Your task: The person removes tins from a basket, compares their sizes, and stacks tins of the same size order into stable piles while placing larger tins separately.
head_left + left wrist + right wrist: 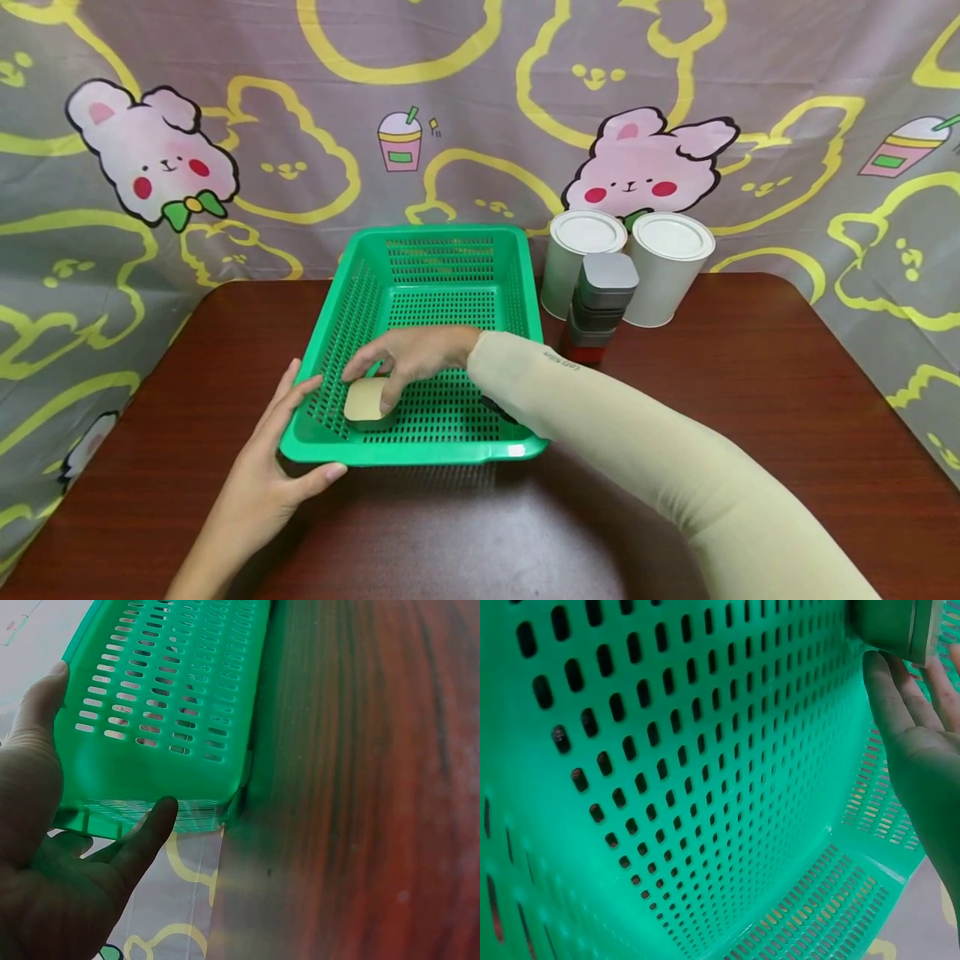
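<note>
A green perforated plastic basket (408,452) lies on the table. My left hand (264,467) holds its near left corner, thumb at the front rim and fingers along the left side. In the left wrist view, the thumb and fingers of that hand lie around the basket's corner (142,772). Inside the basket, my right hand (420,354) reaches over from the right and holds a small rounded-square tin (365,402) with a beige top, close to the basket's floor. The right wrist view shows the fingers (922,712) against the tin (889,630), partly cut off by the frame.
To the right of the basket stands a stack of small rounded-square tins (606,287), grey on top and red at the bottom. Behind it are two white lidded canisters (671,267). A patterned curtain (465,108) hangs behind the brown table (750,400).
</note>
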Motion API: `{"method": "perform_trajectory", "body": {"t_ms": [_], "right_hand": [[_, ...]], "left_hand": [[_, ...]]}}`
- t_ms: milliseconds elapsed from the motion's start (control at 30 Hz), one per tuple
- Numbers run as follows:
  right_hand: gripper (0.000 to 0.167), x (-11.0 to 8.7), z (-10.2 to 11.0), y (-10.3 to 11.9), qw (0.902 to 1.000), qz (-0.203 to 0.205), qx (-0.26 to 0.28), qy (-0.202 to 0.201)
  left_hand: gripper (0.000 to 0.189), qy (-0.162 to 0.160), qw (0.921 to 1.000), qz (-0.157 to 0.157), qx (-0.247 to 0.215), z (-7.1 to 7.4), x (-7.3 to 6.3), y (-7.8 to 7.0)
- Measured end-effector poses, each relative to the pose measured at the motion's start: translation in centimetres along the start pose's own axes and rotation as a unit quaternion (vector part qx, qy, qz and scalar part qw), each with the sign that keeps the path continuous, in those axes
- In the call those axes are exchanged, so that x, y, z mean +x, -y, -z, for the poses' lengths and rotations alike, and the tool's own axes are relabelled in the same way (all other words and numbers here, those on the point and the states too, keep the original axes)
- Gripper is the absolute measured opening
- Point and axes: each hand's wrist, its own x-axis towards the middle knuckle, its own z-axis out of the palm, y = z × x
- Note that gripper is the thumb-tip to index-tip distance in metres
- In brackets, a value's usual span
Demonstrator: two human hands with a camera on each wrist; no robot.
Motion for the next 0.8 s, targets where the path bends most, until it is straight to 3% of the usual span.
{"method": "perform_trajectory", "body": {"t_ms": [367,800], "right_hand": [[0.064,0.26,-0.19,-0.10,0.9999,0.001,-0.007,0.012],[0.069,0.33,-0.31,-0.19,0.9973,0.010,-0.066,0.031]], "left_hand": [[0.099,0.000,0.9999,0.002,0.010,0.00,0.01,-0.01],[0.099,0.000,1.0000,-0.004,0.003,-0.06,0.05,-0.04]]}}
